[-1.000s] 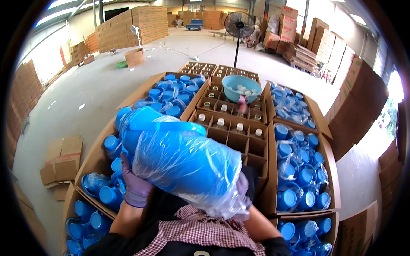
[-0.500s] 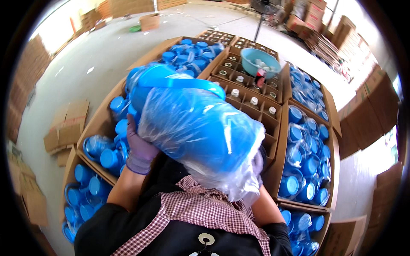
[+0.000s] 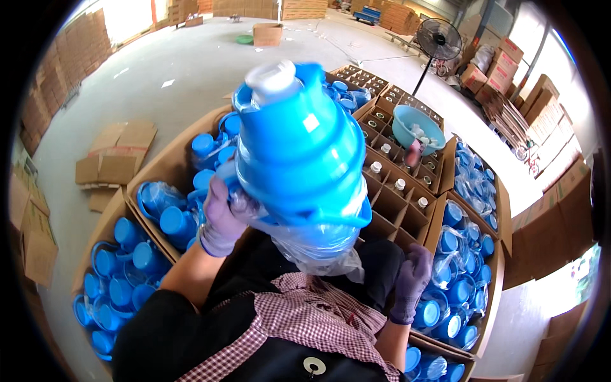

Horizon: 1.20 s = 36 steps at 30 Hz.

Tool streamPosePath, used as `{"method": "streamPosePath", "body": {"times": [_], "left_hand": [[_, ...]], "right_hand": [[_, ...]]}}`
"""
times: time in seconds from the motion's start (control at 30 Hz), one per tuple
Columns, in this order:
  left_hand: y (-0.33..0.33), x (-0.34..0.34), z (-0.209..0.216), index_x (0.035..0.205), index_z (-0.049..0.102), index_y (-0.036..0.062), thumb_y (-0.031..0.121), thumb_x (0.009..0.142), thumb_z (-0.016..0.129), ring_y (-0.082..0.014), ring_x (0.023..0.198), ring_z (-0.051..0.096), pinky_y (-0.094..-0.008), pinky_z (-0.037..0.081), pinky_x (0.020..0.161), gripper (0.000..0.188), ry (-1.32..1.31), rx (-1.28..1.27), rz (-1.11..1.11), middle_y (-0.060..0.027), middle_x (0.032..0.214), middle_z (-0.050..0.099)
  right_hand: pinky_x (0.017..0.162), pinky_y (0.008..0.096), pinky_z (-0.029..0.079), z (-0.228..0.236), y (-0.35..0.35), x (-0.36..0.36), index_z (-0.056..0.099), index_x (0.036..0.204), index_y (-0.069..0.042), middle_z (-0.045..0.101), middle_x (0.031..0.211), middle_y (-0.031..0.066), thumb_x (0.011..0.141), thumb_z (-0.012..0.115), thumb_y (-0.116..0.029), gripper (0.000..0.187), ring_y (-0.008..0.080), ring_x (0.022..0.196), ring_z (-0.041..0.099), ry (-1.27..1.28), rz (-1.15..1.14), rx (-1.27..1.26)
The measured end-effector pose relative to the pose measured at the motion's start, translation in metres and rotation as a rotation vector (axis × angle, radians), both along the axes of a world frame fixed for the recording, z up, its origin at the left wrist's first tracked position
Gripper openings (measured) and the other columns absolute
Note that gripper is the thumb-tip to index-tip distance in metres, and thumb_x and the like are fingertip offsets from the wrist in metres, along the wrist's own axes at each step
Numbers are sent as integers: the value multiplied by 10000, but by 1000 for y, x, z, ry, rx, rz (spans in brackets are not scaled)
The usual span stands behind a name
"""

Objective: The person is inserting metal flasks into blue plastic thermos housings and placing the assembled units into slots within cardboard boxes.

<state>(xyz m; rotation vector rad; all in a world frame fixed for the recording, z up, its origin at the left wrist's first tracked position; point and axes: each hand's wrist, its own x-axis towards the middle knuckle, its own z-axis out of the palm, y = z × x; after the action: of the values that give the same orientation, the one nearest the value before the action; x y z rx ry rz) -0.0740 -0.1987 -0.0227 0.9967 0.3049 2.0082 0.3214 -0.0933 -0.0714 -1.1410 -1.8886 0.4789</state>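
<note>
My left hand (image 3: 223, 216), in a purple glove, grips the side of a large blue thermos flask (image 3: 305, 153). The flask stands tilted in front of me, with ringed shoulders, a blue handle and a white stopper (image 3: 272, 77) at its top. Clear plastic wrap (image 3: 318, 248) covers its lower part. My right hand (image 3: 414, 274), also gloved, is apart from the flask, at the right by a carton of blue flasks (image 3: 458, 293). Its fingers are curled together; whether anything is inside them is hidden.
Open cartons of blue flasks surround me on the left (image 3: 130, 267) and right. Ahead lie divided cartons (image 3: 388, 204) with white-stoppered and metal-rimmed necks, and a light-blue basin (image 3: 398, 130) of white pieces. A standing fan (image 3: 439, 39) and stacked boxes (image 3: 503, 63) are farther off.
The flask has swung from lying sideways across both hands to tilted upright, its stoppered top now showing. My right hand has left the plastic-wrapped end and moved right. The view has shifted.
</note>
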Motion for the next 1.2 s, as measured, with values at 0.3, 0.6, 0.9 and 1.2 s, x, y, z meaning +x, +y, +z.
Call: {"method": "streamPosePath", "body": {"times": [0.3, 0.6, 0.9, 1.2], "left_hand": [[3, 32, 52, 1388, 642, -62, 571, 961, 685, -66, 719, 649, -215, 489, 696, 764, 668, 5, 410, -18, 802, 723], [7, 28, 56, 1264, 734, 97, 149, 837, 753, -273, 857, 763, -364, 598, 760, 430, 1287, 133, 870, -112, 1037, 784], [-37, -105, 29, 1191, 749, 147, 358, 848, 838, -172, 651, 691, -321, 532, 698, 412, 1348, 94, 1280, 11, 783, 726], [-87, -269, -133, 1623, 337, 52, 485, 915, 796, -320, 1220, 681, -404, 570, 943, 948, 1011, -765, 1276, -215, 1320, 675]], "right_hand": [[1145, 412, 434, -41, -19, -81, 388, 1567, -3, 523, 1518, 137, 1028, 694, -327, 700, 261, 1358, 537, 769, 379, -338], [1126, 449, 450, 80, -76, -93, 157, 1663, -63, 528, 1428, 158, 533, 1015, -566, 1506, 306, 1328, 545, 461, 416, -371], [1120, 420, 451, 80, -2, -263, 467, 1473, -19, 561, 1386, 143, 726, 938, -232, 909, 267, 1289, 551, 100, 640, 106], [1074, 495, 520, 62, -5, -529, 614, 1372, -209, 563, 1377, 201, 657, 901, -102, 778, 428, 1298, 568, -121, 1050, 310]]}}
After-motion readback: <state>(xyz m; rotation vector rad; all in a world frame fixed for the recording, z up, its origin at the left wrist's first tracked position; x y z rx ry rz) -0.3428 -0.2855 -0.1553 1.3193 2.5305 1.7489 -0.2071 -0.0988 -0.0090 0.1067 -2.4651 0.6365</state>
